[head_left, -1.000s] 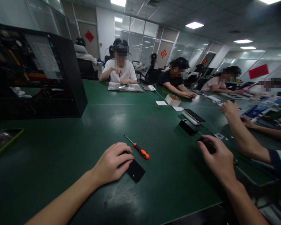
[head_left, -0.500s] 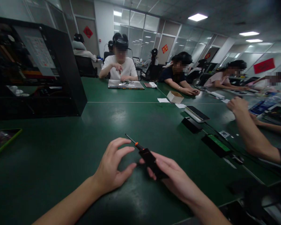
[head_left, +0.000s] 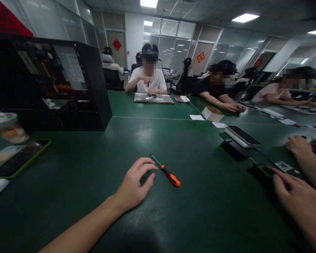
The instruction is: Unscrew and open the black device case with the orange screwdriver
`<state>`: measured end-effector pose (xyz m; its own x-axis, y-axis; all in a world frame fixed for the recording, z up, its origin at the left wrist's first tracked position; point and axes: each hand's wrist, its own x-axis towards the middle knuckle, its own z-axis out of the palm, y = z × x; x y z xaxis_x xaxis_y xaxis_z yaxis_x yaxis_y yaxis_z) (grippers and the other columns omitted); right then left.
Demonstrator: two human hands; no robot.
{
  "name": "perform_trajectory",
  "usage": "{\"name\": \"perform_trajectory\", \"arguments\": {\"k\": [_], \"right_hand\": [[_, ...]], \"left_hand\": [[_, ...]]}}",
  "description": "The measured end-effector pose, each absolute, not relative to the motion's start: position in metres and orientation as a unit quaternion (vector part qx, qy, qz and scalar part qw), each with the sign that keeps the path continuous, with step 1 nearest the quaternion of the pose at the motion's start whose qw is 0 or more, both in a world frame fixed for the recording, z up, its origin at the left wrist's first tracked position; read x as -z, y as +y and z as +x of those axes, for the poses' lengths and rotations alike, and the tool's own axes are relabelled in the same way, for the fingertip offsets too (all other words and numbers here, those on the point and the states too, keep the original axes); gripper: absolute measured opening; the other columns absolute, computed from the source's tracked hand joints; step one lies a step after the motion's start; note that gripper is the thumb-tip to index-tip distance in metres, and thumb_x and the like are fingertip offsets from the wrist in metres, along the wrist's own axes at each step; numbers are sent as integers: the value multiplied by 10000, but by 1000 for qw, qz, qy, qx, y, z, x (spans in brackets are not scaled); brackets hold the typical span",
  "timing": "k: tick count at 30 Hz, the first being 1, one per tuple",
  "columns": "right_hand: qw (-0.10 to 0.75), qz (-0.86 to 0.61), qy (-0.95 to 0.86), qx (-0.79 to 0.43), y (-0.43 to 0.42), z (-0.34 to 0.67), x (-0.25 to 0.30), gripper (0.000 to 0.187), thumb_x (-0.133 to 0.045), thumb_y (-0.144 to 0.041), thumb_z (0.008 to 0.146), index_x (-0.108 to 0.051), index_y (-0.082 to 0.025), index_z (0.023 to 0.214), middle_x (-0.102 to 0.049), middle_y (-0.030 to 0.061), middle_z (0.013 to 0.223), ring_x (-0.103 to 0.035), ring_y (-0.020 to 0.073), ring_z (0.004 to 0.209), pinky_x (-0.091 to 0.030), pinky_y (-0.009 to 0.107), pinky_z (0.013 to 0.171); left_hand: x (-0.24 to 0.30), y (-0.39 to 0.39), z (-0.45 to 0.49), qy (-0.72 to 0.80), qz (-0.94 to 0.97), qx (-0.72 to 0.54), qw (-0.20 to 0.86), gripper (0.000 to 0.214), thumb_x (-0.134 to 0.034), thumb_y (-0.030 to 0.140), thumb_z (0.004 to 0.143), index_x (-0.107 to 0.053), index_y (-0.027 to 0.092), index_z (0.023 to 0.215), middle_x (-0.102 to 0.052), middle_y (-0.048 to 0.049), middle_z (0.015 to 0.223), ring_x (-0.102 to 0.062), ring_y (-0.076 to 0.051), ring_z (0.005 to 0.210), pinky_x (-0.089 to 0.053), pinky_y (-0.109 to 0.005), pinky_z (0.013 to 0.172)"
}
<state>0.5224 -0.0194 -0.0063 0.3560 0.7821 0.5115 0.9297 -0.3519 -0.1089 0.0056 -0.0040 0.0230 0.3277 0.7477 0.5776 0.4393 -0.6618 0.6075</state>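
My left hand [head_left: 135, 182] rests over the green table with its fingers curved and apart, holding nothing. Just right of its fingertips lies a screwdriver [head_left: 170, 175] with an orange and black handle, its thin metal shaft pointing away to the left. My right hand [head_left: 302, 205] is at the far right. Its thumb and fingers close together at the near edge of a dark flat device [head_left: 263, 171] with some green showing. What sits between those fingers is hidden by the hand and a dark patch beneath it.
A black computer case [head_left: 94, 88] stands at the left, near a phone with a green edge [head_left: 28, 154] and a plastic cup [head_left: 12, 128]. A white device with a black top [head_left: 242, 136] and an open box [head_left: 212, 114] lie ahead. A co-worker's hand [head_left: 300, 146] is close on the right.
My right hand has moved far to the right, away from the screwdriver, and the black flat device it held there is gone from that spot. My left hand has barely moved; the view has turned left.
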Motion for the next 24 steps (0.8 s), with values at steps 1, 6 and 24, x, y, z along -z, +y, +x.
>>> {"name": "perform_trajectory", "arguments": {"k": [1, 6, 24], "right_hand": [[195, -799, -536, 188, -20, 523, 10, 581, -394, -537, 850, -748, -236, 1198, -736, 191, 1170, -702, 386, 909, -548, 497, 645], [187, -784, -570, 160, -19, 520, 8, 617, -398, -556, 813, -737, -220, 1204, -717, 179, 1237, -690, 380, 1033, -562, 502, 732], [75, -827, -546, 109, -15, 501, -4, 542, -296, -464, 983, -597, -89, 1233, -721, 257, 1065, -721, 363, 956, -511, 430, 746]], "left_hand": [[-23, -4, 6, 373, 796, -444, 173, 204, -555, 151, 958, -672, 232, 1103, -671, -109, 1163, -666, -246, 1087, -563, -425, 952], [-25, -1, 5, 388, 794, -435, 172, 189, -547, 152, 965, -680, 225, 1078, -673, -102, 1148, -668, -239, 1075, -562, -413, 937], [-28, -2, 5, 365, 820, -404, 176, 174, -541, 142, 976, -698, 204, 1021, -670, -89, 1123, -664, -216, 1046, -543, -362, 923]]}}
